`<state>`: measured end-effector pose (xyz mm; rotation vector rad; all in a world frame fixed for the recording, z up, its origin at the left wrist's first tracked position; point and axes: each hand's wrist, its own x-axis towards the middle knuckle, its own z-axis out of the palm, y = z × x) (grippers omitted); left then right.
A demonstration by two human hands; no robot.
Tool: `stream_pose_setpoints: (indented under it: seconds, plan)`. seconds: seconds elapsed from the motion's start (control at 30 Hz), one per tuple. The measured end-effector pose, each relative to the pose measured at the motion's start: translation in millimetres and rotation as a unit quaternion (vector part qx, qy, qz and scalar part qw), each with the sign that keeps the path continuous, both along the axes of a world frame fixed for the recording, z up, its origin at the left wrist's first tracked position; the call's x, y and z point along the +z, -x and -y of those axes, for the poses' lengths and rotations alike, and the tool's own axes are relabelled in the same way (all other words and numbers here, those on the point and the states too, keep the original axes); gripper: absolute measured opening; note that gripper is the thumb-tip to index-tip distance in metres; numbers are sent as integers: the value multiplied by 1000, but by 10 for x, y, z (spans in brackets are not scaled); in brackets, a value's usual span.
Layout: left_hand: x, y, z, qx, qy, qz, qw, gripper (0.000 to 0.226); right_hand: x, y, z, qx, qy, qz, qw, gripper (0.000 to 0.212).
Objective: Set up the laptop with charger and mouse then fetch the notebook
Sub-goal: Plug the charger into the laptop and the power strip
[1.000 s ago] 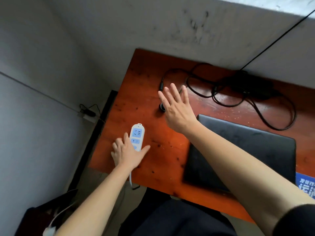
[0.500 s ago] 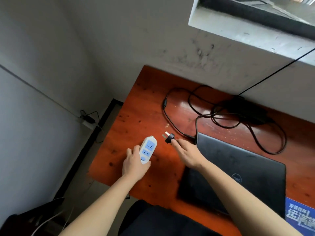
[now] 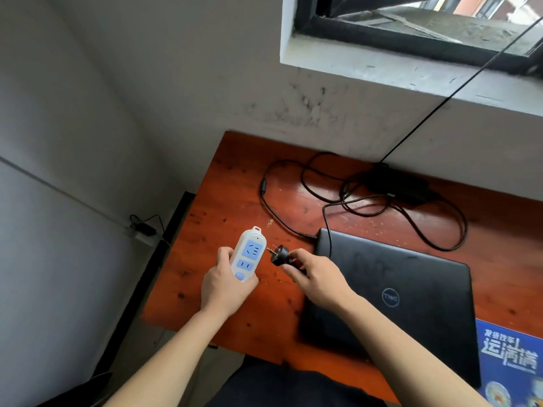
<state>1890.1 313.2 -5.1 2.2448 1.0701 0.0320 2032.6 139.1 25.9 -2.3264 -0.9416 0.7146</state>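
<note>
Left hand (image 3: 226, 286) grips a white power strip (image 3: 246, 254) by its lower end, fingers wrapped round the back, thumb on the near edge. The strip is lifted off the bench (image 3: 232, 183), blue socket face up, top end tilted away from the person. Right hand (image 3: 317, 277) pinches a black plug (image 3: 279, 255) between thumb and curled fingers. The metal prongs point left at the strip's upper socket. They are just beside the strip's right edge and not inserted. Both hands are over the front left part of the bench, close together.

The laptop (image 3: 396, 304) is black, lid closed, logo up, flat on the bench just right of the right hand. The wrist overlaps its near left corner. The charger brick (image 3: 396, 183) lies at the back of the bench against the wall. Its black cable (image 3: 293, 227) loops loosely over the red-brown top and crosses the laptop's far left corner toward the right hand.

A blue printed cover (image 3: 511, 359) touches the laptop's right edge at the frame edge (book or pad, cannot tell). A window (image 3: 411, 24) is above the bench, and a thin black cord (image 3: 458, 86) slants down from it to the brick area. A small wall adapter (image 3: 144, 230) sits low on the left wall.
</note>
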Motion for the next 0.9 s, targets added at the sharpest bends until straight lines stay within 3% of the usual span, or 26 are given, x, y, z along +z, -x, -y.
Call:
stream_pose_setpoints:
  seconds: [0.13, 0.43, 0.73, 0.9]
  plan:
    - [49, 45, 61, -7, -39, 39, 998, 53, 3, 90, 24, 45, -15, 96, 994, 31]
    - [173, 73, 169, 13, -74, 62, 995, 51, 92, 259, -35, 53, -76, 214, 972, 24]
    - [235, 174, 208, 14, -101, 65, 993, 56, 209, 357, -28, 38, -83, 211, 973, 24]
    - [265, 232, 267, 13, -131, 61, 989, 58, 295, 329, 10, 79, -74, 220, 970, 26]
